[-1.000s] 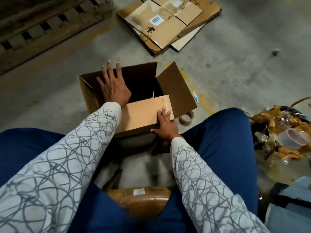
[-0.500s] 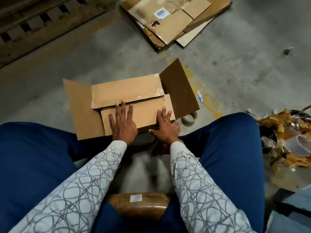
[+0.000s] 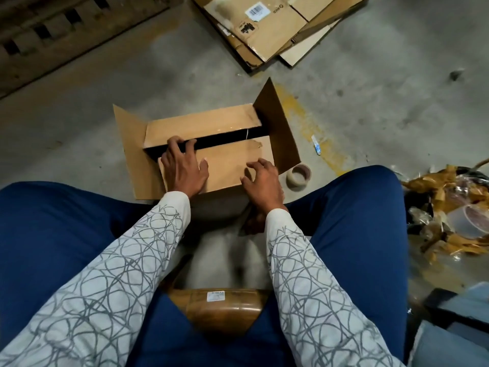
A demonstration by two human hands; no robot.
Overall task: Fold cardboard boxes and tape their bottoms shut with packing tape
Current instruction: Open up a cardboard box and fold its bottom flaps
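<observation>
Flaps on the cardboard box (image 3: 201,125), sitting on the floor (image 3: 79,128) close in front, are leaving a dark gap (image 3: 225,140). Left hand (image 3: 182,168) is hooking its grip over the near flap (image 3: 230,165); right hand (image 3: 262,178) is resting bent fingertips there, clasping nothing. Uneven pulling is risking a skewed, open seam for taping.

Brown cardboard box (image 3: 225,165) on concrete floor (image 3: 92,107), near centre | far long flap (image 3: 201,125) and near long flap (image 3: 232,157) folded inward, glossy old tape on both, dark gap between | left end flap (image 3: 132,149) splayed flat | right end flap (image 3: 275,128) raised, tilted outward | packing tape roll (image 3: 299,176) lying flat just right of box | flattened boxes (image 3: 270,25) stacked far right
</observation>
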